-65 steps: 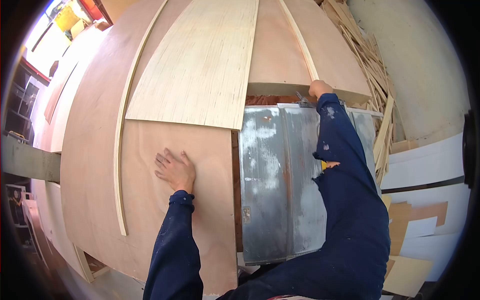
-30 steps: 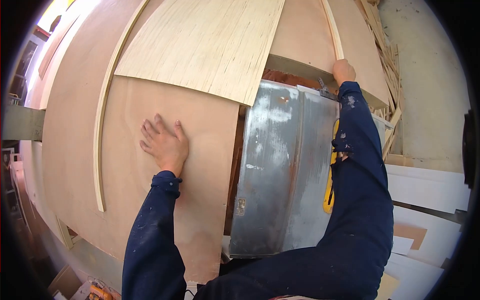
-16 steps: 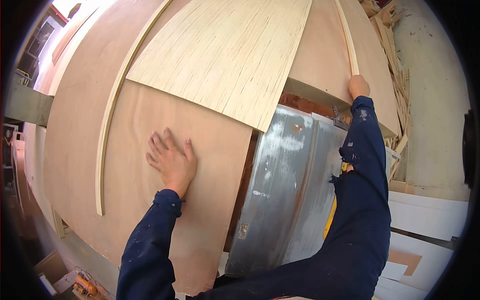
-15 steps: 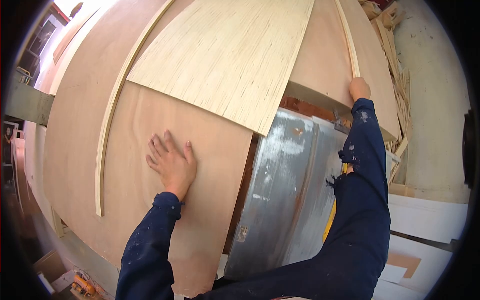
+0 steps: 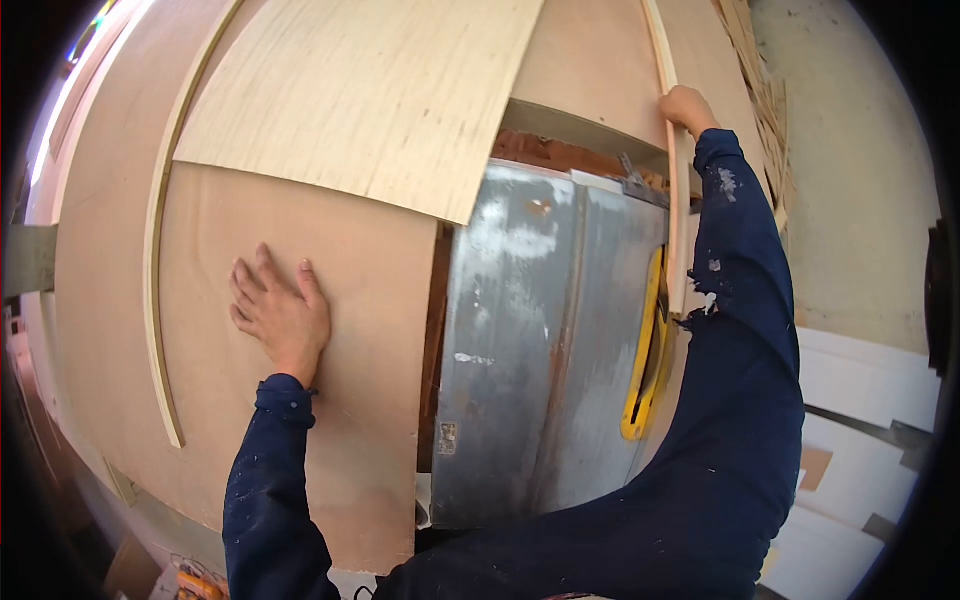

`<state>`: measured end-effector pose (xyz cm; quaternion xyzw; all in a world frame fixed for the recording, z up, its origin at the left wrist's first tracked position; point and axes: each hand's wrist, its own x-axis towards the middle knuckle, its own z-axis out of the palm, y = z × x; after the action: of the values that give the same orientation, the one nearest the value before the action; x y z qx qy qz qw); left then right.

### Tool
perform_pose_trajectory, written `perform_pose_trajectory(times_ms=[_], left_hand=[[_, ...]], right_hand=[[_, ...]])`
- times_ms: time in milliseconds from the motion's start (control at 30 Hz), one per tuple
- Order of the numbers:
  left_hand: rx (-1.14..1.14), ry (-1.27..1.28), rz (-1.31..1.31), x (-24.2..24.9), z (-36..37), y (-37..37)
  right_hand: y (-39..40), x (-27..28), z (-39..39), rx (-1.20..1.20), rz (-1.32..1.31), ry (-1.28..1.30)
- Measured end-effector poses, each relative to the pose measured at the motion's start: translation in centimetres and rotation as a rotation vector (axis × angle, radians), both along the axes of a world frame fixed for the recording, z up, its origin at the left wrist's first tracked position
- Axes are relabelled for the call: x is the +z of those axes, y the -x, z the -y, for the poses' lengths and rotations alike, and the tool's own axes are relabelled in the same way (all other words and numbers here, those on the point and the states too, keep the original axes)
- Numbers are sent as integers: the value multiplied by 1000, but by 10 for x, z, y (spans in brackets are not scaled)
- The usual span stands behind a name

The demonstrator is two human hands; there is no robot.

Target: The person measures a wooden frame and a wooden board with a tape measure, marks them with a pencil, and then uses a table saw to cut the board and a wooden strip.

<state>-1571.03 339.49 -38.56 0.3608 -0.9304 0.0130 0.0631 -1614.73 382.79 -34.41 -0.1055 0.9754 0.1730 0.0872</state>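
My left hand (image 5: 285,315) lies flat with spread fingers on a reddish-brown plywood panel (image 5: 370,310). My right hand (image 5: 690,108) is wrapped round a long, narrow wooden strip (image 5: 678,225). The strip's near end hangs beside a yellow slotted plate (image 5: 643,360), set in a grey metal tabletop (image 5: 510,330). Beyond my left hand, a paler plywood sheet (image 5: 370,90) rests on the panel, one corner reaching the metal's edge. Another wooden strip (image 5: 157,280) lies along the panel, left of that hand.
Thin wood offcuts (image 5: 768,115) are heaped along the far right, beside a bare floor strip (image 5: 850,180). White boards (image 5: 860,380) lie at the lower right. An orange tool (image 5: 200,583) sits low at the left. A metal bracket (image 5: 640,185) stands at the tabletop's far edge.
The view has shifted, so most things sit further left. My right hand has moved the strip, whose near length now shows beside the yellow plate. My left hand stays flat on the panel.
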Motion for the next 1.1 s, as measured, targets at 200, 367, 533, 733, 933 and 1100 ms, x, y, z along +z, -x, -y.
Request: perform_pose_trajectory(times_ms=[200, 367, 533, 733, 933, 1100], left_hand=[[-26, 60, -6, -9, 1, -1], [1, 10, 5, -1, -1, -1], [-1, 11, -12, -2, 1, -1], [-2, 4, -5, -1, 1, -1], [-9, 65, -12, -4, 2, 3], [8, 47, 5, 4, -1, 0]], right_hand=[[-77, -5, -17, -249, 22, 159], [-61, -12, -14, -178, -73, 176], [-47, -16, -13, -194, -80, 142], [-43, -18, -13, -142, -65, 108], [67, -9, -21, 19, -223, 84], [137, 0, 66, -112, -51, 517]])
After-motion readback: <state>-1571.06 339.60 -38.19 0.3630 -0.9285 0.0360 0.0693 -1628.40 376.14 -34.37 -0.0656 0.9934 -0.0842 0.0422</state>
